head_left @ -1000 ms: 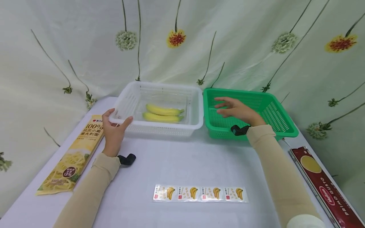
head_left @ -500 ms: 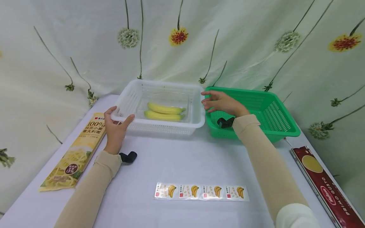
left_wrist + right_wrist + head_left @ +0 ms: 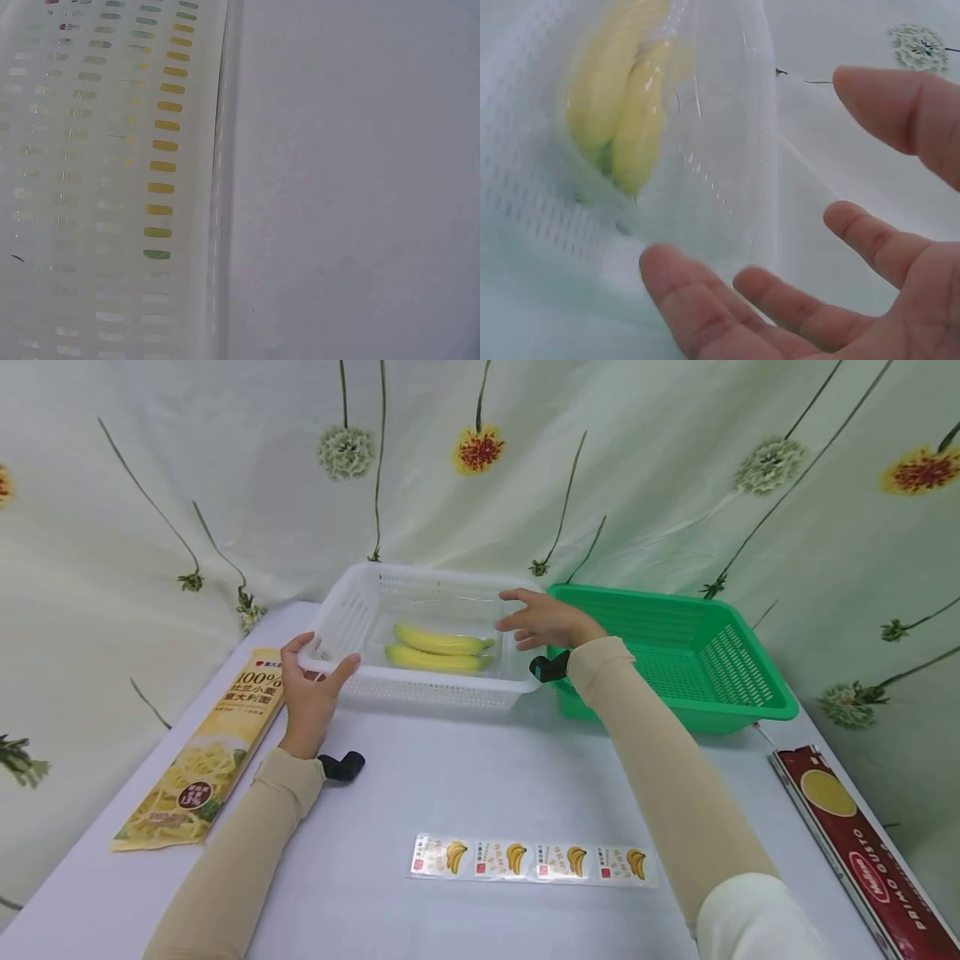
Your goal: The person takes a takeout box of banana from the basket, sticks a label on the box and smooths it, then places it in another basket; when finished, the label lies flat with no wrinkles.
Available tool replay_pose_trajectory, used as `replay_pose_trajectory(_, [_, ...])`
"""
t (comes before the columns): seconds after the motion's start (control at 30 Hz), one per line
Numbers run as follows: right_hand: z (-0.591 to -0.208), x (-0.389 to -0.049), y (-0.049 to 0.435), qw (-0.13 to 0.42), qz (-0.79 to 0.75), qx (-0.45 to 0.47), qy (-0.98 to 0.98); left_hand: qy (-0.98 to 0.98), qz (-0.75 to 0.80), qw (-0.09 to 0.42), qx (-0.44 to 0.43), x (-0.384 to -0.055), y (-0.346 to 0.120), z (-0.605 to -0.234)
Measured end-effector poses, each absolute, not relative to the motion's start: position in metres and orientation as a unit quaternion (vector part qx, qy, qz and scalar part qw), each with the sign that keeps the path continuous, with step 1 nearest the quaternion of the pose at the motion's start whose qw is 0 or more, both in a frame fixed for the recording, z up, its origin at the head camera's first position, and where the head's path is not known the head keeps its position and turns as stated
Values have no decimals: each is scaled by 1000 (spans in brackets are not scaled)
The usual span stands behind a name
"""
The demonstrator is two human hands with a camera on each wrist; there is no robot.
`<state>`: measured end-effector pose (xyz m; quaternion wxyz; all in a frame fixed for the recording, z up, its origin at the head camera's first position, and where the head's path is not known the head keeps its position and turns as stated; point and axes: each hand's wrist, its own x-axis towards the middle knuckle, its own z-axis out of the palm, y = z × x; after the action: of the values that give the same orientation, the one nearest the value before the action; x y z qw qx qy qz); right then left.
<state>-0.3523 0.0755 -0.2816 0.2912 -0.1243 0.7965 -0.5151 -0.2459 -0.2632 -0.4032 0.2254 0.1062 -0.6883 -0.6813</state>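
Note:
Two bananas [image 3: 438,647] lie side by side in a clear plastic box [image 3: 412,606] inside the white basket [image 3: 427,683]. My left hand [image 3: 309,697] grips the basket's near left corner, thumb at the front and fingers around the rim. In the left wrist view the slotted basket wall [image 3: 199,150] shows, but no fingers. Over the right end of the white basket hangs my right hand [image 3: 551,620], its fingers spread and holding nothing. The right wrist view shows that hand [image 3: 870,300] apart from the bananas [image 3: 626,97].
A green basket [image 3: 675,714] stands right of the white one. Yellow noodle packet [image 3: 206,760] lies left, and a red pasta packet [image 3: 855,843] right. A strip of banana labels [image 3: 534,860] lies in front. A floral cloth [image 3: 420,485] hangs behind.
My right hand has moved left, from over the green basket to over the right end of the white basket. My left hand keeps its hold on the corner.

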Motion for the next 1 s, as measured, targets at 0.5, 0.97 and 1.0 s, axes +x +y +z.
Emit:
replay_pose_trajectory(0.5, [-296, -362, 41, 324, -480, -55, 813, -686, -684, 229, 93, -247, -262, -405])
replay_pose_trajectory(0.97, [-298, -361, 35, 345, -491, -54, 798, -680, -690, 231, 89, -248, -264, -406])
replay_pose_trajectory(1.0, [-297, -361, 35, 344, -492, -54, 797, -681, -689, 230, 90, -248, -265, -406])
